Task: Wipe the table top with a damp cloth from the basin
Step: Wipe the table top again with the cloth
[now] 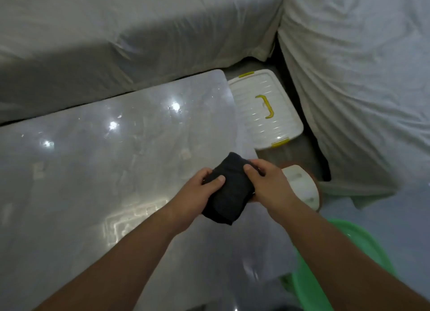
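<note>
A dark folded cloth (226, 189) is held above the right end of the glossy grey table top (93, 159). My left hand (195, 196) grips its left side with the thumb on top. My right hand (267, 185) grips its right side. The green basin (363, 245) sits low at the right, beside the table's right edge, mostly hidden behind my right forearm. Ceiling lights reflect off the table surface.
A white storage box with yellow handle and clips (265, 110) lies on the floor past the table's right end. A white stool (302, 187) stands near my right hand. Sofas under white covers (139, 31) border the table at the back and right.
</note>
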A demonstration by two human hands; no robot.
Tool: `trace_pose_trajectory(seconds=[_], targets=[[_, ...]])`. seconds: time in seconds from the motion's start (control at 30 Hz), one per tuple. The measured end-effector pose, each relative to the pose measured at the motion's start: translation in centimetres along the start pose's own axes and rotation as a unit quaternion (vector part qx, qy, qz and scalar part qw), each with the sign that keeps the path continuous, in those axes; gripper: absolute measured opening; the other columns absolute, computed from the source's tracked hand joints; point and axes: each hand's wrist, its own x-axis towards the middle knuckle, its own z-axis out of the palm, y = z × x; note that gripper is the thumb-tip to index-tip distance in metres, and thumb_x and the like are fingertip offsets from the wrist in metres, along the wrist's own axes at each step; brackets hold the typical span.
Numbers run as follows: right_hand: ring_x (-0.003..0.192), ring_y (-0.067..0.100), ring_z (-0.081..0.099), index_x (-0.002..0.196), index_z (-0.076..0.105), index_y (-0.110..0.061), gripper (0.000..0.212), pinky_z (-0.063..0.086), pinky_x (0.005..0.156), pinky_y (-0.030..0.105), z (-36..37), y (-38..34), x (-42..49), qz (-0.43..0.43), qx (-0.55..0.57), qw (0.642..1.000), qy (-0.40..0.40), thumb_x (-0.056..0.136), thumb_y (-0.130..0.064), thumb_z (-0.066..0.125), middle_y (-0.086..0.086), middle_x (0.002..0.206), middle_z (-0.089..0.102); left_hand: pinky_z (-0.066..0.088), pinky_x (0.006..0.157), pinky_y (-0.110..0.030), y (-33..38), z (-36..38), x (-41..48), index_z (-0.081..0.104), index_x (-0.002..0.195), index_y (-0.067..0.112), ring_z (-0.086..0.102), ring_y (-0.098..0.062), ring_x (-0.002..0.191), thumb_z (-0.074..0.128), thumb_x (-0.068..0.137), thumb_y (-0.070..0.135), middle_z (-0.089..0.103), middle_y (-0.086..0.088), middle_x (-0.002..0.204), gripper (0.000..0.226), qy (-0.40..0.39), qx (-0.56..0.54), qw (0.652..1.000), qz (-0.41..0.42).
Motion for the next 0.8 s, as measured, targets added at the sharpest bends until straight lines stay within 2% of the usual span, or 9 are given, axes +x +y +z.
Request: trace_pose_trajectory(seconds=[0.07, 0.17, 0.23, 0.33, 0.4, 0.57, 0.63, 0.73, 0.8], targets=[[0.103, 0.023, 0.068, 0.102, 0.067, -0.029, 0.015, 0.061, 0.084, 0.046, 3.5, -1.1, 3.0, -0.024, -0.037, 0.999, -0.002, 0.1, -0.018, 0.057, 0.002, 0.105, 0.071, 0.056, 0.078, -0.038, 0.3, -3.5, 1.9, 0.06, 0.105, 0.013, 0.07, -0.024, 0.095, 0.061, 0.097, 0.031, 0.071, -0.012, 0.105, 0.02, 0.028, 0.006, 1.0, 0.009], [0.119, 0.02, 0.058, 0.129, 0.061, -0.023, 0.03, 0.047, 0.1, 0.026, 8.3, -3.2, 7.7, -0.096, -0.135, 0.985, 0.057, 0.1, -0.017, 0.056, 0.003, 0.126, 0.063, 0.058, 0.08, -0.04, 1.5, -7.1, 5.4, 0.06, 0.106, 0.013, 0.069, -0.021, 0.092, 0.057, 0.1, 0.028, 0.07, -0.009, 0.103, 0.017, 0.05, -0.011, 0.998, 0.023], [0.135, 0.023, 0.042, 0.144, 0.05, -0.024, 0.043, 0.032, 0.112, 0.031, 11.4, -3.9, 10.2, -0.159, -0.277, 0.944, 0.082, 0.101, -0.026, 0.053, 0.007, 0.146, 0.046, 0.054, 0.08, -0.034, 1.8, -10.0, 7.9, 0.064, 0.11, 0.016, 0.066, -0.015, 0.089, 0.052, 0.101, 0.031, 0.069, -0.007, 0.103, 0.021, 0.087, 0.138, 0.984, 0.076], [0.152, 0.031, 0.01, 0.156, 0.03, -0.027, 0.056, 0.011, 0.124, 0.044, 15.7, -1.8, 12.3, -0.178, -0.469, 0.865, 0.015, 0.104, -0.044, 0.04, 0.01, 0.166, 0.015, 0.046, 0.099, -0.042, 0.6, -16.3, 10.4, 0.063, 0.123, 0.018, 0.057, -0.028, 0.114, 0.047, 0.096, 0.034, 0.061, -0.014, 0.123, 0.035, 0.226, 0.423, 0.858, 0.182], [0.154, 0.037, -0.002, 0.159, 0.02, -0.029, 0.062, 0.004, 0.125, 0.053, 18.3, 0.3, 13.0, -0.172, -0.538, 0.825, 0.019, 0.103, -0.052, 0.03, 0.011, 0.169, 0.004, 0.033, 0.112, -0.051, -0.6, -20.0, 11.3, 0.057, 0.132, 0.02, 0.041, -0.041, 0.134, 0.043, 0.091, 0.036, 0.047, -0.019, 0.143, 0.046, 0.272, 0.517, 0.79, 0.184], [0.154, 0.038, 0.011, 0.157, 0.029, -0.025, 0.059, 0.016, 0.121, 0.062, 21.0, 1.1, 15.6, -0.345, -0.636, 0.686, -0.075, 0.102, -0.045, 0.032, 0.01, 0.167, 0.019, 0.009, 0.115, -0.065, -3.4, -24.4, 12.1, 0.019, 0.156, 0.032, -0.002, -0.038, 0.152, 0.032, 0.096, 0.05, 0.004, -0.011, 0.167, 0.064, 0.235, 0.608, 0.749, 0.119], [0.155, 0.034, 0.004, 0.159, 0.022, -0.027, 0.058, 0.008, 0.124, 0.057, 18.7, -0.6, 18.3, -0.331, -0.645, 0.687, -0.049, 0.104, -0.045, 0.028, 0.007, 0.169, 0.014, 0.008, 0.115, -0.068, -3.8, -24.3, 12.0, 0.018, 0.157, 0.031, -0.003, -0.039, 0.153, 0.028, 0.093, 0.051, 0.003, -0.01, 0.168, 0.068, 0.231, 0.608, 0.749, 0.126], [0.155, 0.031, -0.004, 0.161, 0.008, -0.022, 0.063, 0.0, 0.125, 0.052, 17.3, -4.3, 23.9, -0.197, -0.585, 0.78, 0.101, 0.105, -0.045, 0.025, 0.008, 0.17, 0.002, 0.004, 0.114, -0.071, -4.1, -23.4, 12.5, 0.026, 0.156, 0.028, -0.001, -0.04, 0.153, 0.031, 0.091, 0.049, 0.008, -0.011, 0.167, 0.068, 0.256, 0.583, 0.76, 0.131], [0.155, 0.034, -0.001, 0.16, 0.008, -0.014, 0.068, 0.004, 0.125, 0.053, 19.4, -6.5, 25.7, -0.172, -0.558, 0.797, 0.152, 0.101, -0.044, 0.026, 0.013, 0.169, 0.005, 0.003, 0.114, -0.073, -4.2, -23.0, 12.9, 0.028, 0.155, 0.027, 0.0, -0.04, 0.153, 0.033, 0.091, 0.048, 0.01, -0.012, 0.167, 0.067, 0.266, 0.579, 0.759, 0.135]])
